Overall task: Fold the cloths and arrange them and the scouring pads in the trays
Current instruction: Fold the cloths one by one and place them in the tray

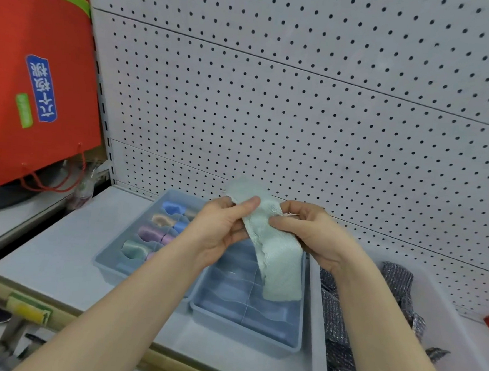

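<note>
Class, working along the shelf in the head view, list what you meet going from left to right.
Red bag → tray of rolled cloths → tray with bare compartments → white bin holding scouring pads. The left hand, the right hand and the green cloth they hold overlap the trays, so they are left out.

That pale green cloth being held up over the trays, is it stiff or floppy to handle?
Likely floppy: the pale green cloth hangs limp below the left hand and right hand. Probably light, since fingertip pinches alone carry it. Its nubbly weave should resist slipping.
</note>
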`<action>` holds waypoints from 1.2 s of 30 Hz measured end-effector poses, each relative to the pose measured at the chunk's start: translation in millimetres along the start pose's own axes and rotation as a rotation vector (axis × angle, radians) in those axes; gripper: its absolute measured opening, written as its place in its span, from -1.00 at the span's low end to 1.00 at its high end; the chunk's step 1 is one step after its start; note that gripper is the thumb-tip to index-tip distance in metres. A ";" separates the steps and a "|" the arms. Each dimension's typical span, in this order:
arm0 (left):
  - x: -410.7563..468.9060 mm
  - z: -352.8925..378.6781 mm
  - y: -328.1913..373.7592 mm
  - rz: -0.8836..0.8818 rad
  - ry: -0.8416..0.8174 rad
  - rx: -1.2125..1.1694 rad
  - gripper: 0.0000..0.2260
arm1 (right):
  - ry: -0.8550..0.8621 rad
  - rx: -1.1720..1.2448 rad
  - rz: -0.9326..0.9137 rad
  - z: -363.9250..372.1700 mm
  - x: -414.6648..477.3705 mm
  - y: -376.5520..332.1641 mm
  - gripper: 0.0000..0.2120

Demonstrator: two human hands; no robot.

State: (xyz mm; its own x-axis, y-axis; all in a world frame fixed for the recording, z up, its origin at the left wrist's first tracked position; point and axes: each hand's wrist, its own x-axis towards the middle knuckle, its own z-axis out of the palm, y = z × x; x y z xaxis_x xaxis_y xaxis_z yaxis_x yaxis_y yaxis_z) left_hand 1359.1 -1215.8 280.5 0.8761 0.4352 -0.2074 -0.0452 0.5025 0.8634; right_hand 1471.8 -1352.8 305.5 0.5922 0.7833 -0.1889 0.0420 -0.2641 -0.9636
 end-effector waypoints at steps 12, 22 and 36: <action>1.3 0.6 25.4 0.070 0.061 0.085 -0.80 | -0.072 -0.055 -0.104 3.4 1.3 18.8 -0.79; -3.0 -6.4 21.4 -0.044 -0.102 0.309 -0.63 | 0.032 0.080 -0.152 5.7 5.6 16.1 -0.79; 1.1 -14.2 8.3 0.176 -0.013 0.329 -0.79 | 0.064 0.136 -0.244 2.2 11.3 20.4 -0.81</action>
State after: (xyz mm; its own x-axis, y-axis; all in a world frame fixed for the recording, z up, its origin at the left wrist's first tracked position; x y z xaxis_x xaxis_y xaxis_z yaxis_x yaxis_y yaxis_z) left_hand 1352.9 -1200.6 280.9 0.8750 0.4826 -0.0389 -0.0407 0.1534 0.9873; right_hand 1477.6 -1348.2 283.4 0.6279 0.7760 0.0599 0.0839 0.0090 -0.9964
